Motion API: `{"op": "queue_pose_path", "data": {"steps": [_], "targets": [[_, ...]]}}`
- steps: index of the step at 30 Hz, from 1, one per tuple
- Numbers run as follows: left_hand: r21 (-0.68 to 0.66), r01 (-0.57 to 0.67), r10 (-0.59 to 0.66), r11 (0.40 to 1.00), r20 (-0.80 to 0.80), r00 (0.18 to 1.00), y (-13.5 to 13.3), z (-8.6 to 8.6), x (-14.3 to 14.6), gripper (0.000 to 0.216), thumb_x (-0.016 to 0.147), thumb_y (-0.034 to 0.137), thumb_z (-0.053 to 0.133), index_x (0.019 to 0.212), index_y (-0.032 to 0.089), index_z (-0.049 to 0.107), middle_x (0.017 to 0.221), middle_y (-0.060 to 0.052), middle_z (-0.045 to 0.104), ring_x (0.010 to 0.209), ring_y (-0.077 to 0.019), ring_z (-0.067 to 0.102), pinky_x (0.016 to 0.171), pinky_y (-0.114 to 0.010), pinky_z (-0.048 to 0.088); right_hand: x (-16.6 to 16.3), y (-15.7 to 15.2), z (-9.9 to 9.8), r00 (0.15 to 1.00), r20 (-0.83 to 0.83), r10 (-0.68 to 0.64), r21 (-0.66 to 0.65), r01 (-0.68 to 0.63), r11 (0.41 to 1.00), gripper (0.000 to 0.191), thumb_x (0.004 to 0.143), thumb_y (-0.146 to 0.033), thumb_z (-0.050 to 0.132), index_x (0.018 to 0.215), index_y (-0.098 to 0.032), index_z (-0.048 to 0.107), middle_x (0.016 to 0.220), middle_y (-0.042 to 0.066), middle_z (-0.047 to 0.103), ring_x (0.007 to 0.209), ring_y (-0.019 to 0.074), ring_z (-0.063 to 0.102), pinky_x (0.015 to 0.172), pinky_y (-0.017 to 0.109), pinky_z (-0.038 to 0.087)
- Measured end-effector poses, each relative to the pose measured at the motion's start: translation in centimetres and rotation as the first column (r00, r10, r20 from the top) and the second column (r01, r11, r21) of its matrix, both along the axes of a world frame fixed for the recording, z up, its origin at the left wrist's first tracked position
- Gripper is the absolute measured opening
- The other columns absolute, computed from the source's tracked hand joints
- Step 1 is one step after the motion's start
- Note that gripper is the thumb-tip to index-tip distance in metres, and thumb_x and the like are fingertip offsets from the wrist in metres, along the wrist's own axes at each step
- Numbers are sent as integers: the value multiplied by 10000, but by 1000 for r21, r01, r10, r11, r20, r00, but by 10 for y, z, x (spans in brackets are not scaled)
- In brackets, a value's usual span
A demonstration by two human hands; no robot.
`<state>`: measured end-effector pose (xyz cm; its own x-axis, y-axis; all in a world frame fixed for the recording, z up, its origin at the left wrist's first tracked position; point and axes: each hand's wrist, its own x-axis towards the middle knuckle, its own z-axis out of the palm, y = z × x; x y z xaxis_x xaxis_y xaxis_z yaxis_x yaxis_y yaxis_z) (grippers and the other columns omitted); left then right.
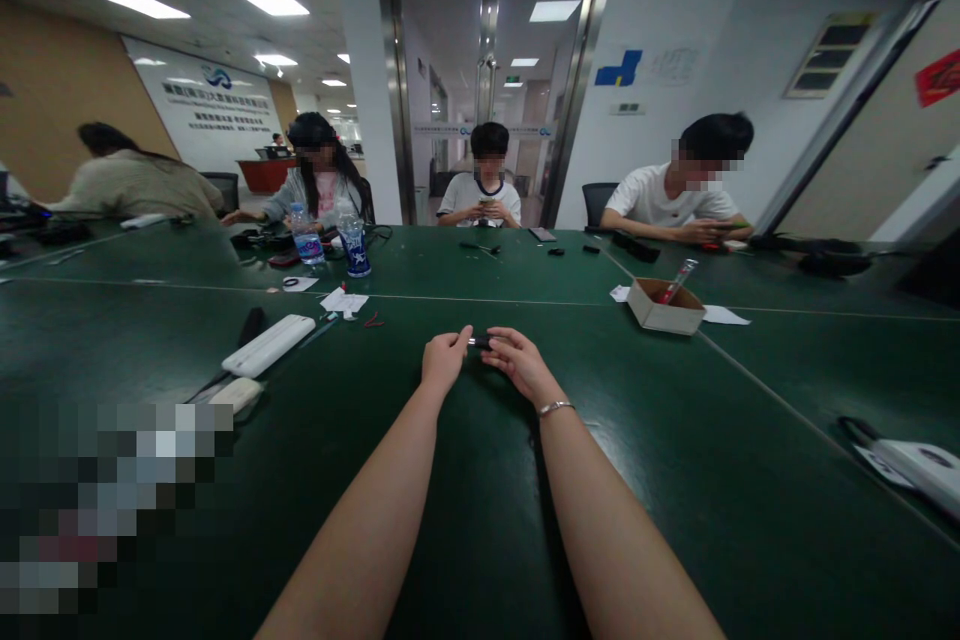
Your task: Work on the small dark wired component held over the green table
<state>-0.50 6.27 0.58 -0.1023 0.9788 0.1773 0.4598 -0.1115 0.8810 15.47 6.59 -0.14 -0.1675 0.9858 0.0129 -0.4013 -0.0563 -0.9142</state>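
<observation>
Both my arms stretch forward over a dark green table (pixel 480 520). My left hand (pixel 444 360) and my right hand (pixel 516 362) meet at the middle of the table, fingers curled and pinched on a small dark object (pixel 480 343) held between them. Its shape is too small to make out. A thin silver bracelet (pixel 555 408) circles my right wrist.
A small open cardboard box (pixel 664 308) with a red-and-white stick in it sits to the right. White oblong cases (pixel 268 345) lie at left, two water bottles (pixel 352 240) farther back. Several seated people work along the far table edge. A white device (pixel 919 465) lies at the right.
</observation>
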Motion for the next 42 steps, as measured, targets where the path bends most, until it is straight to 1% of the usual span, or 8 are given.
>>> {"op": "queue_pose_path", "data": {"steps": [8, 12, 17, 23, 29, 37, 40, 42], "targets": [[-18, 37, -37, 999, 48, 998, 1, -2, 0, 536, 804, 664, 423, 597, 194, 575, 563, -4, 555, 531, -147, 493, 555, -279, 351, 0, -1, 1, 1000, -20, -8, -18, 8, 1000, 235, 718, -140, 734, 931, -164, 638, 750, 18, 689, 659, 133, 692, 657, 237, 577], [19, 66, -67, 998, 71, 995, 5, -6, -1, 474, 804, 612, 474, 640, 185, 602, 616, -5, 584, 602, -146, 525, 604, -271, 377, 0, 0, 1, 1000, -24, -16, -26, 16, 1000, 218, 732, -136, 719, 929, -168, 632, 760, 23, 698, 654, 133, 692, 652, 238, 576], [73, 116, -125, 991, 129, 984, 12, -14, -2, 378, 794, 537, 544, 725, 176, 634, 675, 3, 613, 642, -133, 541, 635, -256, 399, 1, 2, -2, 999, -40, -36, -29, 35, 999, 230, 722, -153, 737, 925, -168, 630, 751, 24, 696, 629, 132, 687, 639, 239, 574], [161, 190, -229, 968, 274, 934, 15, -15, -2, 237, 747, 381, 651, 834, 163, 679, 835, -51, 688, 803, -174, 624, 782, -310, 469, 2, 4, -5, 997, -59, -43, -24, 41, 999, 266, 701, -179, 766, 929, -159, 631, 738, 30, 691, 622, 136, 686, 634, 243, 572], [180, 251, -296, 951, 303, 906, 15, -13, -5, 221, 738, 315, 668, 893, 160, 692, 910, -72, 699, 867, -186, 634, 851, -338, 476, 3, 3, -5, 998, -56, -23, -15, 22, 1000, 263, 702, -182, 769, 926, -168, 633, 759, 28, 691, 642, 137, 688, 651, 248, 571], [112, 210, -230, 971, 211, 950, 13, -13, -6, 280, 760, 398, 639, 874, 151, 707, 854, -73, 706, 801, -189, 630, 777, -316, 469, 3, 4, -7, 998, -52, -29, -4, 29, 1000, 269, 681, -189, 785, 913, -172, 651, 748, 17, 682, 640, 136, 681, 646, 257, 566], [86, 179, -192, 980, 176, 965, 12, -12, -5, 326, 765, 457, 614, 826, 149, 700, 783, -56, 691, 734, -177, 611, 718, -302, 452, 3, 4, -7, 998, -48, -26, 0, 26, 1000, 285, 667, -196, 795, 913, -170, 654, 745, 18, 680, 645, 135, 679, 647, 255, 563], [55, 168, -174, 984, 125, 977, 11, -12, -5, 370, 774, 507, 582, 773, 153, 688, 710, -35, 662, 668, -164, 584, 661, -292, 431, 3, 4, -7, 999, -44, -23, -1, 23, 1000, 304, 650, -203, 805, 913, -168, 655, 738, 15, 678, 644, 134, 677, 645, 253, 560]]}}
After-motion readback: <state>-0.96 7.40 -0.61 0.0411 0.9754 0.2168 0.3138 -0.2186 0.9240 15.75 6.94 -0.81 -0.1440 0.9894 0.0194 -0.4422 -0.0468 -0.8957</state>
